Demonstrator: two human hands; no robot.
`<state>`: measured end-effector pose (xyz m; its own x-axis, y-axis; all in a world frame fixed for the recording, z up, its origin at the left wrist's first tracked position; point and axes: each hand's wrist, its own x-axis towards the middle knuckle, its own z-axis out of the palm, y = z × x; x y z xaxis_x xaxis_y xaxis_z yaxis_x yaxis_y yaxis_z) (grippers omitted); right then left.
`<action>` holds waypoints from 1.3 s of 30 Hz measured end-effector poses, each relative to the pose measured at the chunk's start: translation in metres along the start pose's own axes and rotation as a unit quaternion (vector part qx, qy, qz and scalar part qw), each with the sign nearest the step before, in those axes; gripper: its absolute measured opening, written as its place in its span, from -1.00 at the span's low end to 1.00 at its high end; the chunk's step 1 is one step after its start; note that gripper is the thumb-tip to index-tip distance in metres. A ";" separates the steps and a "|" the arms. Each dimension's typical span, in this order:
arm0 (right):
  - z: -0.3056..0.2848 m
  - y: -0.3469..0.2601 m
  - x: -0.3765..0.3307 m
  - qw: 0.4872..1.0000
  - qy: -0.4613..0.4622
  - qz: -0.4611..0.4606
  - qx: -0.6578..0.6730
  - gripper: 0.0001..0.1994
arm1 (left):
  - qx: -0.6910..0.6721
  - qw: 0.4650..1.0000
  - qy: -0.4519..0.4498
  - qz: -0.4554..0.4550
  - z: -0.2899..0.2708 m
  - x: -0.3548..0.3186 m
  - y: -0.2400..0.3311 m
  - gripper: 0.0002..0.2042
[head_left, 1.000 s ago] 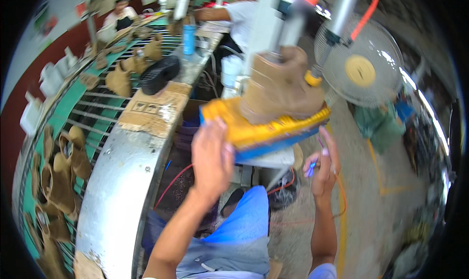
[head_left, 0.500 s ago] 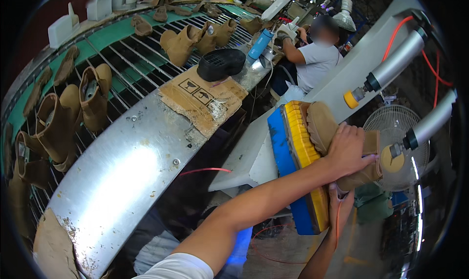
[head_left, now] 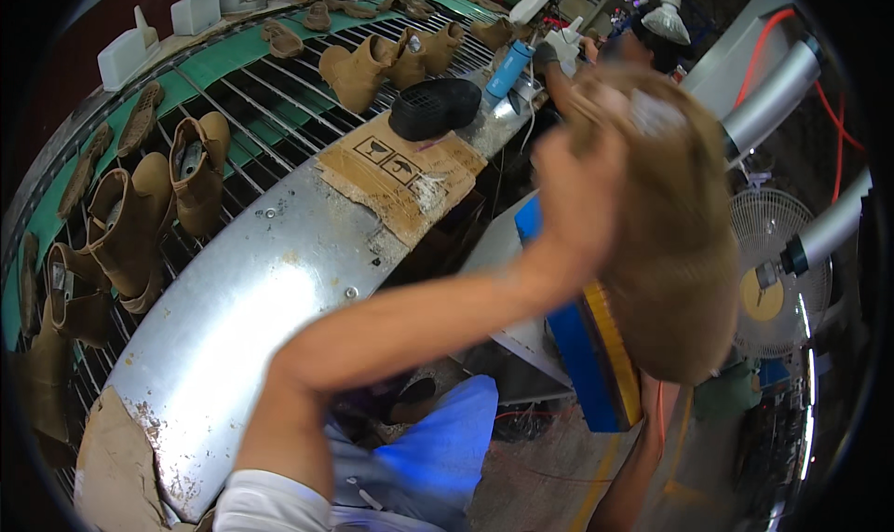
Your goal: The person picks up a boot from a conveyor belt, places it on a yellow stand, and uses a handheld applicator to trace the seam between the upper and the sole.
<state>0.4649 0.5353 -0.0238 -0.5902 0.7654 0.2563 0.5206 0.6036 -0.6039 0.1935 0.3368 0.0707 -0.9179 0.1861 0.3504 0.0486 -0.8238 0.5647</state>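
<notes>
Left hand (head_left: 582,192) is clamped on the side of a tan suede boot upper (head_left: 670,252), fingers wrapped over the heel or shaft end; heavy motion blur, so exact finger spread is hard to read. The boot sits up in front of the camera, above the blue-and-yellow press pad (head_left: 596,355) of the sole press, near the grey pneumatic cylinders (head_left: 773,94). Grip looks like a one-hand carry hold, thumb side toward the wearer.

Right forearm (head_left: 643,467) comes in low, under the boot; the hand itself is hidden behind it, so I cannot tell whether its fingers are apart or closed.

To the left: curved steel conveyor guard (head_left: 233,318) with a taped cardboard patch (head_left: 400,173), wire-rack conveyor (head_left: 261,113) carrying more tan boots (head_left: 196,169) upright so open tops face up. Black rubber outsole (head_left: 433,108) lies on the rack edge beside a blue spray can (head_left: 507,71). A fan (head_left: 778,280) stands right. Another worker's gloved hand (head_left: 559,47) shows at top.
</notes>
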 end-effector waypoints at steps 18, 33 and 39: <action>0.005 -0.053 -0.015 0.996 0.030 -0.077 0.027 -0.17 | 0.697 0.712 -0.079 0.011 -0.288 -0.131 0.200 0.23; 0.007 -0.063 -0.010 0.990 0.004 -0.101 0.098 -0.17 | 0.591 0.793 0.058 0.139 -0.415 0.128 0.062 -0.13; -0.002 -0.077 -0.037 0.973 -0.003 -0.116 0.198 -0.02 | 0.659 0.732 0.085 0.147 -0.367 0.064 0.083 -0.06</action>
<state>0.4479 0.4612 0.0146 -0.6671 0.6174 0.4169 0.0945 0.6253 -0.7747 -0.0060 0.0837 -0.1341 -0.8212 -0.0572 0.5678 0.4900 0.4393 0.7530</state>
